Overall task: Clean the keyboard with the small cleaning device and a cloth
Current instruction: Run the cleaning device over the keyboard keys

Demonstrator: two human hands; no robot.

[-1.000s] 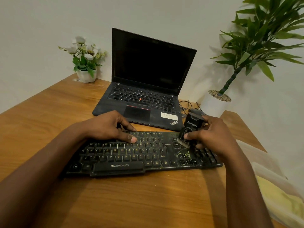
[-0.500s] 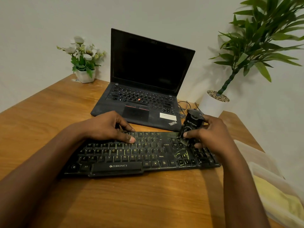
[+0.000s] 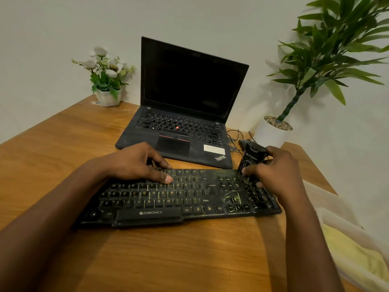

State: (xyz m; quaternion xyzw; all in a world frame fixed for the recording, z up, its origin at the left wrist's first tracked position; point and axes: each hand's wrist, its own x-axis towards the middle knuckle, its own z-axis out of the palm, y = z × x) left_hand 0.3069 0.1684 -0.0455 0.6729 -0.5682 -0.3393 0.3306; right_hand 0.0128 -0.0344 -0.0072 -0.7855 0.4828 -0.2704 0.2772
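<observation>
A black Zebronics keyboard (image 3: 168, 199) lies across the wooden desk in front of me. My left hand (image 3: 134, 163) rests on its upper middle rows, fingers curled, thumb on the keys, holding the board steady. My right hand (image 3: 275, 171) grips a small black cleaning device (image 3: 251, 160), tilted, with its lower end down on the number pad at the keyboard's far right corner. A pale yellow and white cloth (image 3: 345, 247) lies at the desk's right edge, beside my right forearm.
An open black laptop (image 3: 185, 114) stands just behind the keyboard, with cables (image 3: 235, 135) at its right. A white pot with flowers (image 3: 107, 81) sits at the back left. A tall green plant in a white pot (image 3: 271, 131) stands at the back right.
My right hand has carried the device back and to the right, from the area left of the number pad to its top corner. The left hand has stayed on the keys.
</observation>
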